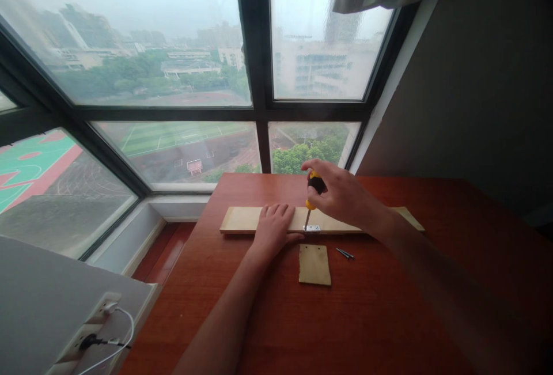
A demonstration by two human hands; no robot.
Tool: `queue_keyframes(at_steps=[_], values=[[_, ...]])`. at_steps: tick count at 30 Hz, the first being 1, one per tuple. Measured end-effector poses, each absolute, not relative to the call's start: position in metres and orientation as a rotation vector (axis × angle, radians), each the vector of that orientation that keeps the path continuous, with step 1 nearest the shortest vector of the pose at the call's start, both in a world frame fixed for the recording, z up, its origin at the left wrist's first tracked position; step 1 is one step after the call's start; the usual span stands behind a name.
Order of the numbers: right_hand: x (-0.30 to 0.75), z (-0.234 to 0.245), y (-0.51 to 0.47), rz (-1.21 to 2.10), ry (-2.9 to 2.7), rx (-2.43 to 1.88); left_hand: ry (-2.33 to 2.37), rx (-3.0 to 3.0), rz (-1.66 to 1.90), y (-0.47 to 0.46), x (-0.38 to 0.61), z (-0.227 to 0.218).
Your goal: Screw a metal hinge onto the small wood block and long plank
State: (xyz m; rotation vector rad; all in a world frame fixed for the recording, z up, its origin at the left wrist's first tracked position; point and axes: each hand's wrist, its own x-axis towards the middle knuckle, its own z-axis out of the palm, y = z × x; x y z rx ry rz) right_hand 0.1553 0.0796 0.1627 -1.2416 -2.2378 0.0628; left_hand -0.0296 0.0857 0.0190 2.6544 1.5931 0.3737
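Note:
My right hand [334, 188] is closed around the yellow and black handle of a screwdriver [310, 204]. Its shaft points down, the tip at the left end of a small silver metal bracket [313, 228]. That bracket sits at the front edge of a long pale wooden board [242, 220] on the table. Flat across the board, left of the bracket, lies my left hand [275, 226], fingers stretched over the top and thumb along the front edge. Whatever is under the screwdriver tip is too small to make out.
Just in front of the board lies a small wooden piece [314, 265] with two holes. To its right are a few screws [344, 253] on the reddish-brown table [276, 329]. Windows stand behind; wall sockets with plugged cords [103, 309] are at lower left.

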Motion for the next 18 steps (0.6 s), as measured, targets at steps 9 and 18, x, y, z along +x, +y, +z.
queue_keyframes(at_steps=[9,18], values=[[0.156,0.171,0.078,-0.028,-2.252,-1.377,1.599,2.680,0.401,0.085,-0.030,0.017],[0.157,0.175,0.077,-0.084,-2.261,-1.483,1.601,2.679,0.400,0.085,-0.030,0.017]])
